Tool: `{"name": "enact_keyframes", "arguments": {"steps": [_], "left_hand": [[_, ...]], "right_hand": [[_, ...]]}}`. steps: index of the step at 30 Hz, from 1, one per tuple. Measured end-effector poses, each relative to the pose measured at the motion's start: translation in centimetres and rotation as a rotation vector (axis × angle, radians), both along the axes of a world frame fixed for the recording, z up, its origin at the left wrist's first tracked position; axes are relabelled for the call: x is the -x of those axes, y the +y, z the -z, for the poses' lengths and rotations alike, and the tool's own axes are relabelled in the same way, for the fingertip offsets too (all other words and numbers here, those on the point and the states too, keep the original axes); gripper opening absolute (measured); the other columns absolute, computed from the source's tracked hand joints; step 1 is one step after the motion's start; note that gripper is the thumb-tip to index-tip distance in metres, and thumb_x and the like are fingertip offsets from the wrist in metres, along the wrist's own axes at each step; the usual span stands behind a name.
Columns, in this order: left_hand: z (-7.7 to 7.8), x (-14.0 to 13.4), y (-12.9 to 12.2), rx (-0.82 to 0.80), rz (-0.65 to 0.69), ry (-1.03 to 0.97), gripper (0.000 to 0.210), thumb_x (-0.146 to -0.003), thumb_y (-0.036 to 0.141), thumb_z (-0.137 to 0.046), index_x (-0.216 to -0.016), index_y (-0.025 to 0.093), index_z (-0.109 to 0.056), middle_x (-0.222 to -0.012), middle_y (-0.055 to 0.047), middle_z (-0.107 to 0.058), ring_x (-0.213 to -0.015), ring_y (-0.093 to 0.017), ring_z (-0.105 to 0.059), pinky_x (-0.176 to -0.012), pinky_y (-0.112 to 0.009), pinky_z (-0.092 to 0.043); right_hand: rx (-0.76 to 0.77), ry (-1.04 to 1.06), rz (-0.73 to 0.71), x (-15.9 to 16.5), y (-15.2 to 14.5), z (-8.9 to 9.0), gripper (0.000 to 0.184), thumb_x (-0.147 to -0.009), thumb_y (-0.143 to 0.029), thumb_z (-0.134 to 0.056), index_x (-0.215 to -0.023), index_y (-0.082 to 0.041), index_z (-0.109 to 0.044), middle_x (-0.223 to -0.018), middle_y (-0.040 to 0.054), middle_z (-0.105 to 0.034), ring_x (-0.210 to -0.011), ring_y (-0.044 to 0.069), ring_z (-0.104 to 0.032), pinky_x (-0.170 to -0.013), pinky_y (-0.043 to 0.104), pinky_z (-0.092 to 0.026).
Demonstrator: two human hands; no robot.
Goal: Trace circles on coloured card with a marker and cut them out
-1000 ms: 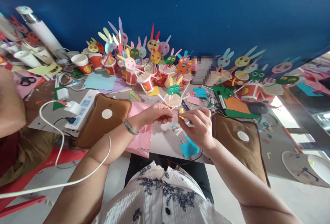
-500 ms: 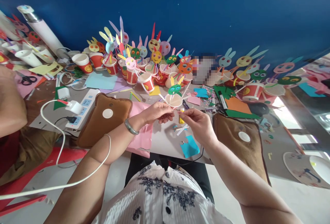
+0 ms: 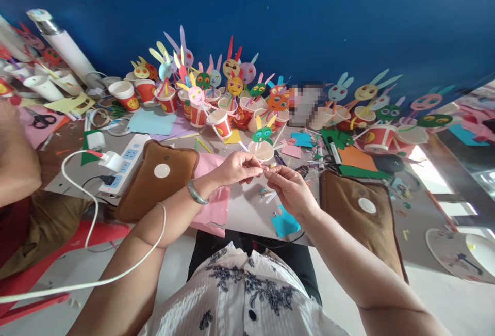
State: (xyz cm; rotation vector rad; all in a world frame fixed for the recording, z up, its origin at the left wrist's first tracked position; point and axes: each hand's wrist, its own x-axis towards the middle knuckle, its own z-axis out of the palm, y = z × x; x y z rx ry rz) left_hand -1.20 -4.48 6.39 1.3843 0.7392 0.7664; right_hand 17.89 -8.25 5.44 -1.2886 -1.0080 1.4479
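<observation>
Deep-blue wall (image 3: 247,5) rises behind a cluttered grey tabletop (image 3: 245,214). At the left end, a co-worker's bare forearm (image 3: 17,158) lies near black-handled scissors (image 3: 42,118) on pink paper (image 3: 27,132). Toward the back edge leans a tall white bottle with a silver neck (image 3: 65,47). Closer to the front edge are a white plastic power strip (image 3: 127,163) and, just beside it, a brown plush cushion with a round white disc (image 3: 157,194). Next, a large pink paper sheet (image 3: 211,173) overhangs the front edge.

Above the middle of the surface, the left hand (image 3: 237,168), a grey bangle (image 3: 197,191) on its wrist, pinches with thumb and forefinger. At its fingertips is a tiny pinkish piece (image 3: 265,169); its shape is too small to tell. Just behind stands a white paper cup (image 3: 261,153) bearing a green paper rabbit face with yellow ears (image 3: 263,135). From the right, the right hand (image 3: 288,186) narrows its thumb and forefinger onto the same piece.

Torn turquoise paper (image 3: 285,221) lies at the front edge below. Farther right come a rectangular orange paper sheet (image 3: 359,159) and a second brown plush cushion (image 3: 358,227), which overhangs the front edge.
</observation>
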Motion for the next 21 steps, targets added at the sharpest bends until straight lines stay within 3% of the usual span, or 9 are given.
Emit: {"name": "enact_keyframes", "arguments": {"steps": [6, 10, 17, 21], "left_hand": [[0.3, 0.0, 0.3, -0.016, -0.028, 0.022, 0.017, -0.077, 0.027, -0.073, -0.073, 0.013, -0.064, -0.055, 0.004, -0.057, -0.046, -0.005, -0.049, -0.045, -0.018, -0.035], [0.3, 0.0, 0.4, -0.009, -0.034, 0.060, 0.017, -0.076, 0.025, -0.074, -0.071, 0.013, -0.063, -0.055, 0.004, -0.057, -0.045, -0.004, -0.049, -0.044, -0.018, -0.036], [0.1, 0.0, 0.3, -0.039, -0.003, 0.125, 0.022, -0.077, 0.028, -0.075, -0.068, 0.013, -0.062, -0.054, 0.004, -0.057, -0.044, -0.005, -0.049, -0.043, -0.017, -0.038], [0.3, 0.5, 0.5, -0.027, 0.022, 0.130, 0.032, -0.074, 0.039, -0.081, -0.069, 0.012, -0.064, -0.058, 0.001, -0.061, -0.048, -0.007, -0.053, -0.045, -0.018, -0.040]], "right_hand": [[-0.113, -0.113, -0.034, -0.5, 0.0, 0.7, 0.033, -0.067, -0.048, -0.089, -0.076, -0.022, -0.072, -0.071, -0.0001, -0.068, -0.059, 0.013, -0.056, -0.057, 0.030, -0.048], [-0.227, -0.300, -0.027, -0.9, 0.0, 0.9, 0.030, -0.074, -0.048, -0.084, -0.081, -0.020, -0.074, -0.078, 0.0034, -0.073, -0.066, 0.016, -0.061, -0.060, 0.030, -0.048], [-0.399, -0.527, -0.088, -0.7, -0.2, -0.5, 0.020, -0.080, -0.036, -0.075, -0.071, -0.021, -0.067, -0.069, 0.0013, -0.067, -0.059, 0.014, -0.054, -0.057, 0.030, -0.043], [-0.562, -0.698, -0.100, -0.7, -0.2, -1.5, 0.014, -0.081, -0.028, -0.072, -0.069, -0.022, -0.066, -0.070, 0.0012, -0.063, -0.057, 0.013, -0.049, -0.057, 0.031, -0.041]]}}
